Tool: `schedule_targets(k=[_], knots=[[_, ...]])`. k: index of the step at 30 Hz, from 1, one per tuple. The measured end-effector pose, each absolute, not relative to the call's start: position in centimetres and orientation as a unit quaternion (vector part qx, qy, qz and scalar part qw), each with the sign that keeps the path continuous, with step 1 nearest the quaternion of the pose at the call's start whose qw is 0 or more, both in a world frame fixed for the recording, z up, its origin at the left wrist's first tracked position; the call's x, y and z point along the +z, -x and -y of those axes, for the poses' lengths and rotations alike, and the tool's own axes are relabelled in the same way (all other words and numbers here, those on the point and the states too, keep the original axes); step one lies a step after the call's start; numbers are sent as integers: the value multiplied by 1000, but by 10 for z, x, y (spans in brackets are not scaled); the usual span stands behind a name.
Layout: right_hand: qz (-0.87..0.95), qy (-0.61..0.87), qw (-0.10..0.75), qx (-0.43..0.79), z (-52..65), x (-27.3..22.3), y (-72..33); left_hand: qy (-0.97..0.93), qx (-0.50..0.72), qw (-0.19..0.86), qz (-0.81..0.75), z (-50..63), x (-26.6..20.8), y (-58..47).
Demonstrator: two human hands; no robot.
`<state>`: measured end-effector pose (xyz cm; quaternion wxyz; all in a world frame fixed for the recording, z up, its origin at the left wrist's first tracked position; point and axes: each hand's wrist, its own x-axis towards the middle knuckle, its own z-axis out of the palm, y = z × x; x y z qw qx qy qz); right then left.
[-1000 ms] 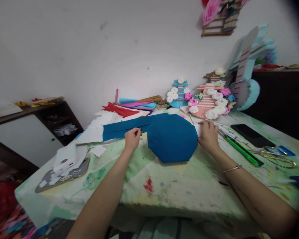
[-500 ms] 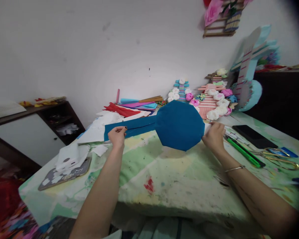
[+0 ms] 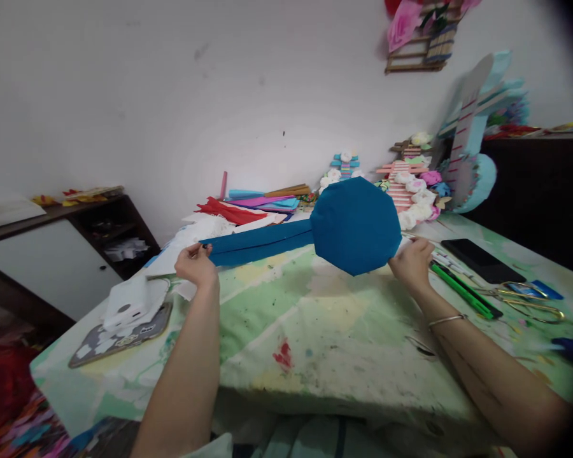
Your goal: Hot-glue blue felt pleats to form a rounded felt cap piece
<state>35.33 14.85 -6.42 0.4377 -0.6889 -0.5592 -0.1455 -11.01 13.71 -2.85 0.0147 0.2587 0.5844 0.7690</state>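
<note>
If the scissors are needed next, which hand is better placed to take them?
Probably the right hand, once free: the scissors lie on its side. The left hand is farther away, holding the strip end of the blue piece.

The left hand (image 3: 197,264) pinches the left end of a blue strip (image 3: 262,245), whose other end meets a many-sided blue piece (image 3: 356,226). The right hand (image 3: 412,264) grips that piece's right edge. Beneath spreads a stained green tablecloth (image 3: 310,331). Near the right hand lie a green cutter (image 3: 465,291), a dark phone (image 3: 482,259) and gold-handled scissors (image 3: 530,304).
</note>
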Motion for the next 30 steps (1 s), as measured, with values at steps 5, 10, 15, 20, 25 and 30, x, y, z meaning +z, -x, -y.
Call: schedule_targets(k=[5,10,15,20,25,30], knots=[[560,695,438,-108,-150,-66,-358,-297,706,-60,-640,-131,-27,114],[543,713,438,-68,-149,-64,-357,-358,617,-86,-695,-128,-30,111],[527,716,455,-49,-144,-57,-351,-432,566,-90,-696,-124,-27,97],[572,674,466,-35,-138,-49,-332,-548,585,7,-598,-131,-27,69],[637,625,451,-13,-133,-48,-311,-626,565,232,-484,-127,-29,40],[656,620,430,11,-130,-52,-300,-586,551,435,-404,-118,-24,29]])
